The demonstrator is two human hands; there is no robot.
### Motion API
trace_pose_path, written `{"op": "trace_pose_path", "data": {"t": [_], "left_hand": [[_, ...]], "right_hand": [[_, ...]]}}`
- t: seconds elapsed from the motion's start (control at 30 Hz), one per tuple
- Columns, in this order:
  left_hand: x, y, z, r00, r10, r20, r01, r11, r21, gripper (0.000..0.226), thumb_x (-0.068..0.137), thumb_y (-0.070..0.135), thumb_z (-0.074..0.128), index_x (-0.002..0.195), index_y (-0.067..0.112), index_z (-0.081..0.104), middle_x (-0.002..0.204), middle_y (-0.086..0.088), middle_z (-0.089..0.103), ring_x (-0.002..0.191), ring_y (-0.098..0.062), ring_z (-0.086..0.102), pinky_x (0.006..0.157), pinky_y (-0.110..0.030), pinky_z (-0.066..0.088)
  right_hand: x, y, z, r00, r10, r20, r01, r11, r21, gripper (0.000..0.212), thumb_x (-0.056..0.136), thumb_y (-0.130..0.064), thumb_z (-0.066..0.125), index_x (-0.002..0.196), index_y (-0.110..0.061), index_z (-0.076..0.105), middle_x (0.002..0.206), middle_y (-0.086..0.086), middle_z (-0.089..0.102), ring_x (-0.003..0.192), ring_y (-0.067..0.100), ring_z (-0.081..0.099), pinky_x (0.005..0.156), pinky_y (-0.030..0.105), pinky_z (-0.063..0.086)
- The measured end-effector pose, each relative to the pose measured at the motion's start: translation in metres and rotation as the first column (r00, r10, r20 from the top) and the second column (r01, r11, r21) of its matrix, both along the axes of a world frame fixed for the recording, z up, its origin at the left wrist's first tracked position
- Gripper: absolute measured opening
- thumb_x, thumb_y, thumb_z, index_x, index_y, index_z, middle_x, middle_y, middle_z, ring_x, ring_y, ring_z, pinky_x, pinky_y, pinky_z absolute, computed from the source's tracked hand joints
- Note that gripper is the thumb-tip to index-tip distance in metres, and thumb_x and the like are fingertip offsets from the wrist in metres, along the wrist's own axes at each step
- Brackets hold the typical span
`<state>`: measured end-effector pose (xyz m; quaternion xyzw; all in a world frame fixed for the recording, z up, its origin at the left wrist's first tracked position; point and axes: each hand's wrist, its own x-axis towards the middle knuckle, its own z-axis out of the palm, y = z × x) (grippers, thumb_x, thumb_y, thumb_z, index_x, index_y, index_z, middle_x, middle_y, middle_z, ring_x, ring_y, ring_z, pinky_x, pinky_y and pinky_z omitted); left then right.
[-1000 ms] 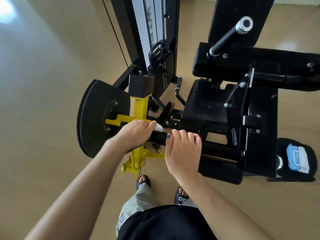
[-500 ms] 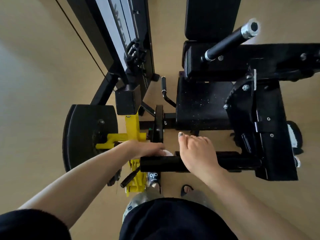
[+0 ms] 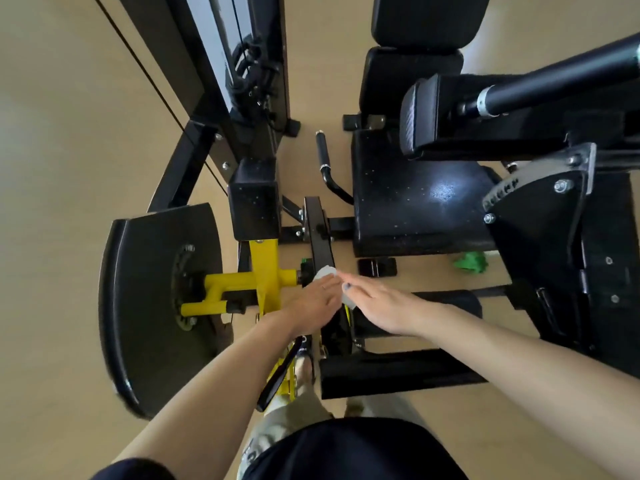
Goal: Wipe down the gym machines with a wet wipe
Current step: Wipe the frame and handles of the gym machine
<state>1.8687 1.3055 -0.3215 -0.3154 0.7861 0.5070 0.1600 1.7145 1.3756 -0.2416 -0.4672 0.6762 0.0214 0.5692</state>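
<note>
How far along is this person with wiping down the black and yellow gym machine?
Done: cannot be told; no part looks plainly wiped. In hand: both the left hand and right hand meet at the crumpled white wet wipe over the narrow black upright bar. Left: the speckled black seat pad shows white flecks.

Both bare forearms reach forward and converge, the left hand (image 3: pixel 313 301) and right hand (image 3: pixel 379 306) meeting palm-down with fingers (image 3: pixel 349 284) extended and touching.
</note>
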Motion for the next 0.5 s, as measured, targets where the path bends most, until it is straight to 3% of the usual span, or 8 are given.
{"op": "trace_pose_path", "data": {"t": [0.07,0.13,0.17,0.3,0.37,0.43,0.5], "left_hand": [[-0.001,0.002,-0.007,0.98,0.156,-0.12,-0.153,0.988,0.036,0.036,0.108,0.02,0.04,0.142,0.017,0.051,0.139,0.002,0.055,0.13,-0.018,0.05,0.104,-0.023,0.039],[-0.001,0.003,-0.018,0.925,0.347,-0.153,-0.331,0.936,0.123,0.027,0.103,0.012,0.051,0.129,0.013,0.055,0.117,0.005,0.063,0.108,-0.013,0.06,0.087,-0.01,0.044],[0.001,0.004,-0.017,0.885,0.437,-0.16,-0.406,0.894,0.191,0.03,0.099,0.01,0.058,0.128,0.014,0.052,0.115,0.007,0.063,0.106,-0.01,0.061,0.086,-0.01,0.046],[0.008,0.002,-0.025,0.669,0.737,-0.096,-0.633,0.632,0.447,0.081,0.071,0.022,0.081,0.131,0.02,0.027,0.125,-0.009,0.06,0.112,-0.019,0.065,0.092,-0.034,0.057],[0.01,0.0,-0.029,0.612,0.789,-0.044,-0.673,0.55,0.494,0.084,0.065,0.028,0.077,0.13,0.021,0.024,0.123,-0.013,0.061,0.106,-0.02,0.065,0.085,-0.032,0.057],[0.01,-0.001,-0.034,0.505,0.863,-0.012,-0.741,0.44,0.508,0.065,0.078,0.008,0.069,0.129,0.014,0.029,0.123,-0.011,0.059,0.106,-0.015,0.065,0.078,-0.027,0.058],[0.009,-0.005,-0.038,0.384,0.923,-0.007,-0.839,0.352,0.416,0.044,0.092,-0.008,0.053,0.128,0.014,0.039,0.123,-0.005,0.06,0.112,-0.009,0.062,0.078,-0.021,0.055]], "right_hand": [[0.002,-0.006,-0.013,0.995,0.096,-0.016,-0.096,0.995,0.001,0.059,0.108,-0.053,0.018,0.163,-0.033,0.009,0.171,-0.01,0.003,0.157,0.01,0.001,0.128,0.037,0.003],[0.002,-0.018,-0.026,0.984,0.179,-0.018,-0.18,0.984,-0.009,0.058,0.11,-0.048,0.019,0.164,-0.031,0.005,0.171,-0.009,-0.006,0.156,0.008,-0.007,0.126,0.032,-0.003],[0.004,-0.022,-0.029,0.98,0.198,-0.021,-0.198,0.98,-0.027,0.058,0.11,-0.047,0.019,0.164,-0.031,0.004,0.171,-0.008,-0.008,0.156,0.009,-0.008,0.125,0.03,-0.004],[0.007,-0.04,-0.048,0.976,0.219,0.008,-0.219,0.975,-0.029,0.059,0.109,-0.052,0.017,0.163,-0.032,0.006,0.171,-0.007,-0.005,0.157,0.012,-0.004,0.123,0.031,0.002],[0.007,-0.041,-0.058,0.972,0.223,0.068,-0.222,0.975,-0.019,0.058,0.11,-0.05,0.017,0.163,-0.027,0.012,0.171,-0.009,-0.003,0.157,0.011,-0.003,0.124,0.031,0.005],[0.005,-0.038,-0.071,0.954,0.296,0.05,-0.294,0.955,-0.052,0.057,0.11,-0.049,0.014,0.163,-0.03,0.01,0.171,-0.009,-0.005,0.156,0.01,-0.007,0.126,0.031,0.002],[0.002,-0.033,-0.09,0.902,0.431,-0.028,-0.432,0.896,-0.103,0.056,0.107,-0.054,0.009,0.161,-0.039,0.005,0.17,-0.007,-0.012,0.155,0.011,-0.017,0.126,0.033,-0.005]]}}
